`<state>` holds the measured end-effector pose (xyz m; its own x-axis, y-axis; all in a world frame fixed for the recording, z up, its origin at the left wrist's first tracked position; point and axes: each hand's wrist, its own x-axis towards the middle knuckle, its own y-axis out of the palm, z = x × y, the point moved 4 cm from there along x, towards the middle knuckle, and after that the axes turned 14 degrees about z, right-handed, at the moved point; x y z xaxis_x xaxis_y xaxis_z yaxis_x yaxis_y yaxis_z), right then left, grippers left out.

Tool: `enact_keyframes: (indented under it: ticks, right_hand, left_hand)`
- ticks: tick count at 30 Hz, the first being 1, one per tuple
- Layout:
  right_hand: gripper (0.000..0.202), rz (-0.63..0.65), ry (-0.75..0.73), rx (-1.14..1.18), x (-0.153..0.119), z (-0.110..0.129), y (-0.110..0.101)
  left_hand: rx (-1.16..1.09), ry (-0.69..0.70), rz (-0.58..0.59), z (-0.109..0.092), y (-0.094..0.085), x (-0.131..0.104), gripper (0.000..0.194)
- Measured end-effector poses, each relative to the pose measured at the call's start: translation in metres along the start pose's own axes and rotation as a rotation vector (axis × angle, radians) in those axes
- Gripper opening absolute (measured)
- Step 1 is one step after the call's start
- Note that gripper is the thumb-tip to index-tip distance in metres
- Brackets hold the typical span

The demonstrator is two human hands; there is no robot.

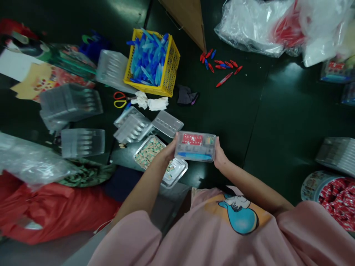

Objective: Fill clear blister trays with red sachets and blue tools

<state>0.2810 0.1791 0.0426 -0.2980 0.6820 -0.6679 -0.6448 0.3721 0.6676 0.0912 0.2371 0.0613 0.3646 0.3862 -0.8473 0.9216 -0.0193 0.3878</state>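
Between my two hands is a clear plastic case (194, 150), its lid side facing up. Through the plastic I see a red patterned packet, a small yellow-green piece and a long blue item along the near edge. My left hand (171, 147) grips the case's left end, and my right hand (219, 155) grips its right end. Below my left forearm lies a metal tray (181, 171) with many small tan and green pieces. Just beyond the case, an opened clear plastic case (168, 123) rests on the table.
A yellow basket (170, 68) of blue pieces stands at the back, with scissors (119, 99) nearby. Red and blue pieces (224, 79) lie scattered beyond. Stacked clear cases (70, 103) are at left. A tub (310, 186) of red packets sits at right.
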Motion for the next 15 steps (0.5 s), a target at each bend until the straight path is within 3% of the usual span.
enact_keyframes:
  ticks: [7,13,15]
  right_hand:
    - [0.06,-0.07,0.036,-0.083,0.002,-0.015,-0.015]
    - [0.054,-0.164,0.09,-0.184,-0.002,-0.02,-0.016]
    - [0.051,-0.173,0.084,-0.191,-0.001,-0.019,-0.014]
  left_hand:
    - [-0.008,0.007,0.031,0.016,-0.013,0.008,0.066]
    - [-0.001,0.104,-0.054,0.012,-0.018,0.01,0.073]
    - [-0.005,0.094,-0.023,0.01,-0.012,0.01,0.072]
